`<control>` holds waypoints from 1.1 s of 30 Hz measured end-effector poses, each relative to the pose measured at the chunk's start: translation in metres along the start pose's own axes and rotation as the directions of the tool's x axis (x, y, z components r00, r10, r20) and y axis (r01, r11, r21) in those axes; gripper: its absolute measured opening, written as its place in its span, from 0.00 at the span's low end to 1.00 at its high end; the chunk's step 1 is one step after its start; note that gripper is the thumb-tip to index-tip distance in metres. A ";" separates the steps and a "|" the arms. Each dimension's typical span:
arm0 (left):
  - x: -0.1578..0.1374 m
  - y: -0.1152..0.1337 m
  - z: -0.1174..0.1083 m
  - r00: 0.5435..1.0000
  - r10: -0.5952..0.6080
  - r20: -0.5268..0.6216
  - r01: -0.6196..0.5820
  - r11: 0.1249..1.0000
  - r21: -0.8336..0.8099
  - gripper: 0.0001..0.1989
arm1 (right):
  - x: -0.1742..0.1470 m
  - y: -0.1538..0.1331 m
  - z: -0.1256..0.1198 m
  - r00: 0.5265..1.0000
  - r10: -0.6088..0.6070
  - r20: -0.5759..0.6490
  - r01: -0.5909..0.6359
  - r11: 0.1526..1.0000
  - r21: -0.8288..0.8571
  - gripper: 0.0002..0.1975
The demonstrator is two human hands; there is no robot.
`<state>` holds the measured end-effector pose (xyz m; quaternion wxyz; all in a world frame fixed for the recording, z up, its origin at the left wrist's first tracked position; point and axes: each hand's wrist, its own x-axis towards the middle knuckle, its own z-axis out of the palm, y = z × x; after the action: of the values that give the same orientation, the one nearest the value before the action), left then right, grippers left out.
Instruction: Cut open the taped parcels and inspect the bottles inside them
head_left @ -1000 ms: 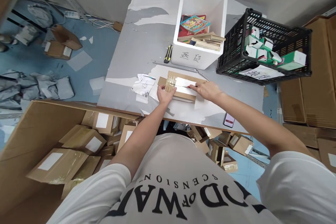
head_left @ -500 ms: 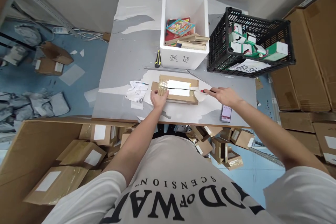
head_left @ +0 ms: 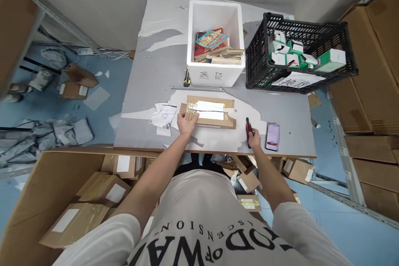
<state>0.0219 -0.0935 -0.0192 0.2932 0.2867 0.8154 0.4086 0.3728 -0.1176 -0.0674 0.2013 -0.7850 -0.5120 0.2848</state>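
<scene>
A small cardboard box (head_left: pixel 229 122) with a white label lies on the table, slit lengthwise across its top. My left hand (head_left: pixel 187 124) grips its left end, fingers over the taped flap and thumb along the near side. To the right of the box, my right hand (head_left: pixel 254 138) is closed around a red and black utility knife (head_left: pixel 248 126) that lies against or just above the tabletop. A phone (head_left: pixel 272 136) rests right of that hand. Crumpled paper slips (head_left: pixel 163 115) lie left of the box.
Behind the box stands a white foam bin (head_left: pixel 215 75) with books, beside a black crate (head_left: pixel 258 64) of green-and-white cartons. A yellow and black cutter (head_left: pixel 187 78) lies by the bin. Below the table edge, a large carton (head_left: pixel 34 191) holds taped boxes.
My right hand has moved back toward the table's near edge with the knife, away from the box's right end. My left hand still holds the box. The camera view has shifted slightly.
</scene>
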 end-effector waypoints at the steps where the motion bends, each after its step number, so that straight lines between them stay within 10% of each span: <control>1: 0.000 0.000 -0.001 1.000 0.002 0.002 -0.002 1.000 0.008 0.30 | -0.001 0.005 0.012 1.000 0.007 -0.024 -0.006 1.000 0.016 0.21; 6: -0.001 0.002 -0.003 1.000 0.008 0.018 -0.009 0.999 0.050 0.29 | 0.005 0.002 0.021 0.984 0.002 -0.179 0.013 0.997 0.079 0.24; 10: -0.001 0.004 -0.003 0.999 0.006 0.032 -0.009 0.997 0.076 0.29 | 0.021 -0.045 0.001 0.933 -0.339 -0.120 0.358 0.907 0.221 0.34; 14: -0.003 0.006 -0.004 0.999 0.006 0.035 -0.009 0.997 0.073 0.30 | 0.028 -0.097 -0.010 0.850 -0.527 -0.027 0.498 0.785 0.368 0.12; 20: -0.005 0.009 -0.003 1.000 0.005 -0.002 -0.005 0.998 0.068 0.29 | 0.023 -0.116 -0.005 0.926 -0.374 0.054 0.259 0.731 0.631 0.09; 25: -0.004 0.008 -0.003 1.000 0.026 0.009 -0.026 0.999 0.039 0.29 | 0.046 -0.119 -0.011 0.990 -0.025 -0.137 0.128 0.562 0.817 0.12; 33: -0.002 0.001 -0.003 0.999 0.040 0.035 -0.040 0.999 0.002 0.29 | 0.042 -0.083 -0.023 0.990 0.036 -0.135 0.045 0.834 0.550 0.10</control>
<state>0.0216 -0.0955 -0.0165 0.2986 0.3103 0.8050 0.4080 0.3434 -0.0467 -0.0099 0.4552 -0.7102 -0.3947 0.3641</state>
